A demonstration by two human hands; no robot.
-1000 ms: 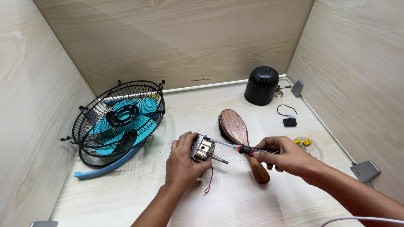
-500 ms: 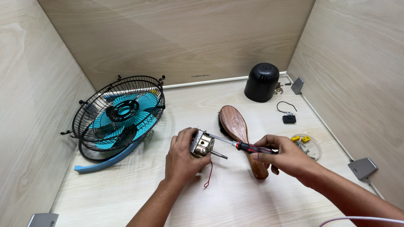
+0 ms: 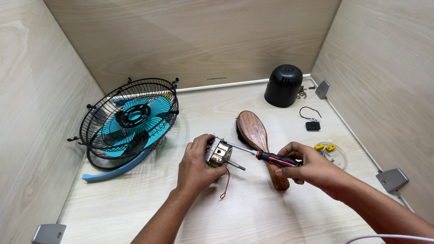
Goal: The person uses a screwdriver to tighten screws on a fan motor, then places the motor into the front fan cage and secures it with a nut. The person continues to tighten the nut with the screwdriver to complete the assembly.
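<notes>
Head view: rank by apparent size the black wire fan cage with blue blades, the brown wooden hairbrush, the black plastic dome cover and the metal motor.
1. Black wire fan cage with blue blades
2. Brown wooden hairbrush
3. Black plastic dome cover
4. Metal motor, partly hidden by the left hand

Small metal fan motor (image 3: 219, 152), shaft pointing right, red wire dangling, held just above desk; red-black screwdriver (image 3: 262, 155) lay near-level, tip at motor housing.

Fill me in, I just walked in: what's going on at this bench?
A person's left hand grips a small metal fan motor above the table. The right hand holds a red-and-black screwdriver with its tip at the motor. A wooden hairbrush lies just behind; a blue caged fan sits to the left.
</notes>
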